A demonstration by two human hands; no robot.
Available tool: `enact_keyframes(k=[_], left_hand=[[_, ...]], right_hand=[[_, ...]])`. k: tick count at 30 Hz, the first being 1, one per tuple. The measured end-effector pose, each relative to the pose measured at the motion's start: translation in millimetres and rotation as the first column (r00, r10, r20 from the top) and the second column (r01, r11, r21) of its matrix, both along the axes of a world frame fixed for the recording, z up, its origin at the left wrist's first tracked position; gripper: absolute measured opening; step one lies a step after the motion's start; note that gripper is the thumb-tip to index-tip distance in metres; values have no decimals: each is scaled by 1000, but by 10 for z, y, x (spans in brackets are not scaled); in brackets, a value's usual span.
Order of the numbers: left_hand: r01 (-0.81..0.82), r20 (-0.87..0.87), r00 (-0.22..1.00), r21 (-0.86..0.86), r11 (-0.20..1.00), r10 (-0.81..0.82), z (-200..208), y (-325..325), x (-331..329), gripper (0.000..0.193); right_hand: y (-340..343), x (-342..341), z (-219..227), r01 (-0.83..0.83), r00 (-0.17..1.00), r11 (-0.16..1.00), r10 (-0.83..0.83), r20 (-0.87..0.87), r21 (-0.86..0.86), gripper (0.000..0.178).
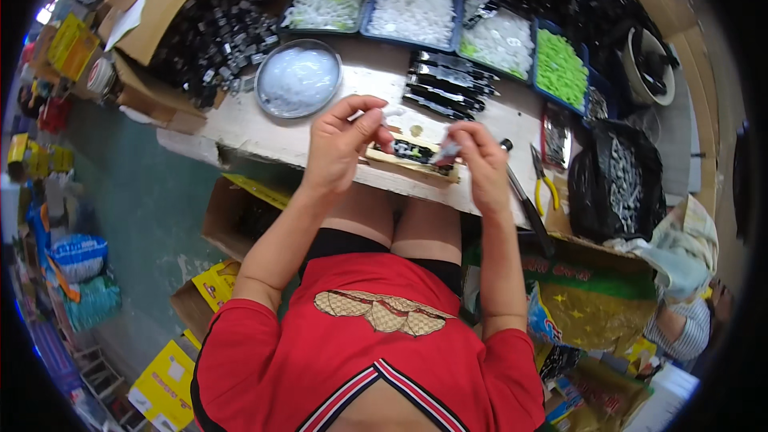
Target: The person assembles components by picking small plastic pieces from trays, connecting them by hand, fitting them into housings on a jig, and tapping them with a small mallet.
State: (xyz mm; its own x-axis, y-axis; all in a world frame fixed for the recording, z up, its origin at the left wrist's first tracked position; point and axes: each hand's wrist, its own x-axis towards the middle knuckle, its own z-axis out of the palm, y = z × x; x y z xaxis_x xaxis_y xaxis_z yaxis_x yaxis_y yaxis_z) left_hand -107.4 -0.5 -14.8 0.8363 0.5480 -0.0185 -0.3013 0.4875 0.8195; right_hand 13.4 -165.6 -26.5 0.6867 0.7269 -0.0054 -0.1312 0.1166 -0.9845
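Note:
My left hand (344, 138) is closed in a pinch, with a small white plastic piece (394, 112) at its fingertips. My right hand (478, 158) pinches a small greyish-white piece (446, 154), too blurred to name. Between the hands, a long black housing (412, 150) with white and green bits in it lies in a wooden holder (414, 168) at the table's near edge. Just beyond, several glossy black housings (448, 84) lie in a row. A round dish of clear, whitish stuff (298, 80) stands beyond my left hand.
Along the back are blue trays of white pieces (412, 8) and green pieces (560, 68). Dark metallic parts (216, 32) are heaped at the left. Right of my right hand lie a black-handled tool (530, 208), yellow-handled pliers (546, 184) and a black bag of small parts (616, 180).

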Motion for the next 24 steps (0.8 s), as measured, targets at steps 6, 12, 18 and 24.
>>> enact_keyframes(k=[6,12,18,24], left_hand=[[122,55,992,-82,989,-117,-112,-438,198,14],[25,63,998,40,999,-27,-148,-488,241,13],[-61,-12,998,291,955,68,-202,-390,201,12],[-32,-39,998,350,936,49,-218,-354,165,14]], right_hand=[[130,-242,-54,44,958,990,-4,-287,132,19],[24,-195,-162,116,895,972,-12,-445,206,17],[-41,-186,51,43,917,996,-7,-399,82,19],[-115,-147,17,-40,998,990,31,-63,-138,28]])
